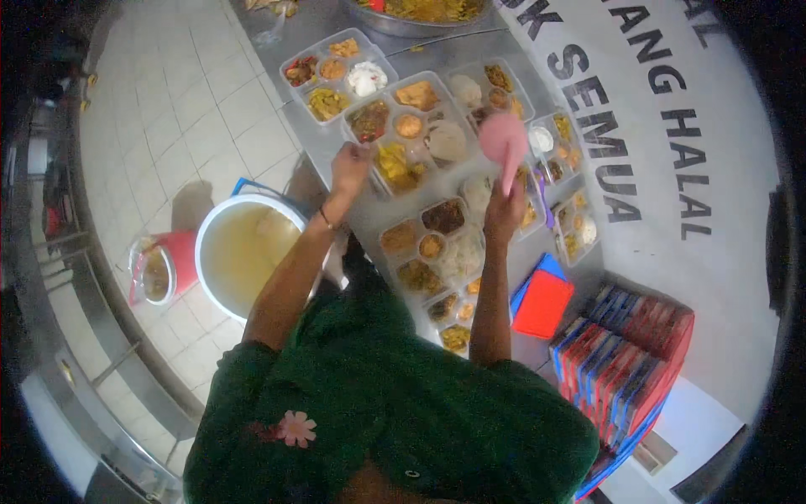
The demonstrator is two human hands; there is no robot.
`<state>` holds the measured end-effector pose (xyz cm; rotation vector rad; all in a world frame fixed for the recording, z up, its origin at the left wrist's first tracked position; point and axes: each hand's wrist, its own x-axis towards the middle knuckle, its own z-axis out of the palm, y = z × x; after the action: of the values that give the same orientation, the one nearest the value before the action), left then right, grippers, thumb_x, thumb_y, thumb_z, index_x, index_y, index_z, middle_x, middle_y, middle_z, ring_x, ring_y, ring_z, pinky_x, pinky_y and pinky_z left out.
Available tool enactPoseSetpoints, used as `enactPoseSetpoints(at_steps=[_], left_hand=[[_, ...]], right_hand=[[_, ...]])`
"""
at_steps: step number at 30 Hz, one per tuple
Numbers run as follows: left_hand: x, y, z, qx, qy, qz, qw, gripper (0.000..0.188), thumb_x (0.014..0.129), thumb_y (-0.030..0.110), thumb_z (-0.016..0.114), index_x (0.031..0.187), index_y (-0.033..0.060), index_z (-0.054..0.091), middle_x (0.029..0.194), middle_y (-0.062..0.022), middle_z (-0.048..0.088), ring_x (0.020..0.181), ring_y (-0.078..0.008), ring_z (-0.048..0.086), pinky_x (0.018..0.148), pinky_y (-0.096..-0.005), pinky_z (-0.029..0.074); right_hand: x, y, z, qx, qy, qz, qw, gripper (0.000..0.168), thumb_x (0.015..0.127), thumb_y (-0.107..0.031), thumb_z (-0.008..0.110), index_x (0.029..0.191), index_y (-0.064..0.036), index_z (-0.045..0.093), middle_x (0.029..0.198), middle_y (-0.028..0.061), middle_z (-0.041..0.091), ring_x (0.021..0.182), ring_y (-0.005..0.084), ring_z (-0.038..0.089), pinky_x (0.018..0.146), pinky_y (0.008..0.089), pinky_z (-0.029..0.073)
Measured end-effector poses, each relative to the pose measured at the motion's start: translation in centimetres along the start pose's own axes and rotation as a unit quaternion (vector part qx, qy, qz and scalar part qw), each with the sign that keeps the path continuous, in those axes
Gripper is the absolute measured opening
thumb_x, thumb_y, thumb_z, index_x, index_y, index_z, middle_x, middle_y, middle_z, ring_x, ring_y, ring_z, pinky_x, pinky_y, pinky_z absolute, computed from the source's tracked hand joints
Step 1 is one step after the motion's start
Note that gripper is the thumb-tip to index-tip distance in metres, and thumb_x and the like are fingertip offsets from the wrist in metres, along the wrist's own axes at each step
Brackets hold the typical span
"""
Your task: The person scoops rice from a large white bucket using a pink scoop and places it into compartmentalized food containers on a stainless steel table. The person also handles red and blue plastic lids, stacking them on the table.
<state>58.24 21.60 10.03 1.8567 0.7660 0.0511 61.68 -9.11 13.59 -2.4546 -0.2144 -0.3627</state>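
My right hand grips the handle of a pink plastic ladle, whose round bowl hangs over the right-hand food trays. My left hand, fingers curled, is at the left rim of a clear compartment tray; whether it pinches the rim cannot be told. That tray holds fried food, a yellow vegetable dish, a small round orange portion and a pale wrapped portion. Beyond it lies another filled tray with a white wrapped portion. Closer to my body is a tray with dark and brown dishes.
A large metal basin of yellow food stands at the far end of the steel table. Left on the floor are a white bucket of cloudy liquid and a red container. Red and blue stacked items stand at right by the wall.
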Motion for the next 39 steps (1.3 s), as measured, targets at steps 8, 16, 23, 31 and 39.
enactPoseSetpoints(at_steps=[8,16,23,31,39], left_hand=[[-3.0,-1.0,0.3,-0.075,0.022,0.126,0.989,0.029,0.092,0.028,0.056,0.091,-0.0010,0.055,0.089,-0.0150,0.062,0.076,-0.0258,0.061,0.064,-0.0350,0.049],[-11.9,2.8,3.1,-0.081,-0.107,0.155,0.979,0.033,0.096,0.030,0.050,0.094,-0.0025,0.052,0.086,-0.0115,0.056,0.075,-0.0189,0.055,0.063,-0.0330,0.048],[-19.2,3.5,10.3,0.029,-0.325,0.332,0.885,0.032,0.094,0.025,0.053,0.113,-0.0003,0.051,0.113,-0.0121,0.054,0.098,-0.0191,0.058,0.081,-0.0352,0.048],[-15.5,-0.1,-1.0,-0.144,-0.417,0.052,0.896,0.028,0.093,0.022,0.055,0.114,0.0038,0.054,0.117,-0.0090,0.057,0.102,-0.0178,0.057,0.084,-0.0311,0.049],[-14.1,-6.3,-28.2,-0.245,0.042,0.116,0.962,0.026,0.093,0.022,0.053,0.110,0.0033,0.057,0.107,-0.0079,0.062,0.095,-0.0179,0.060,0.085,-0.0325,0.048]], right_hand=[[-5.8,-8.5,2.9,0.548,-0.017,0.403,0.733,0.029,0.083,-0.030,0.069,0.086,-0.005,0.056,0.076,0.0039,0.058,0.060,0.0128,0.054,0.048,0.0305,0.041],[-10.9,-5.2,0.3,0.334,0.089,0.352,0.870,0.029,0.091,-0.024,0.056,0.105,0.000,0.050,0.077,0.0048,0.055,0.064,0.0134,0.050,0.055,0.0323,0.043],[-16.4,-1.0,-13.9,0.317,0.274,0.442,0.793,0.029,0.093,-0.030,0.051,0.101,-0.003,0.056,0.079,0.0049,0.058,0.067,0.0129,0.052,0.058,0.0320,0.044],[-26.5,20.2,-15.0,0.240,0.390,0.354,0.816,0.031,0.091,-0.033,0.057,0.103,-0.005,0.055,0.075,0.0080,0.059,0.053,0.0150,0.052,0.043,0.0298,0.043],[-24.4,15.1,-15.7,-0.108,0.305,0.239,0.916,0.034,0.093,-0.034,0.052,0.107,-0.003,0.055,0.080,0.0124,0.061,0.059,0.0211,0.056,0.049,0.0335,0.046]])
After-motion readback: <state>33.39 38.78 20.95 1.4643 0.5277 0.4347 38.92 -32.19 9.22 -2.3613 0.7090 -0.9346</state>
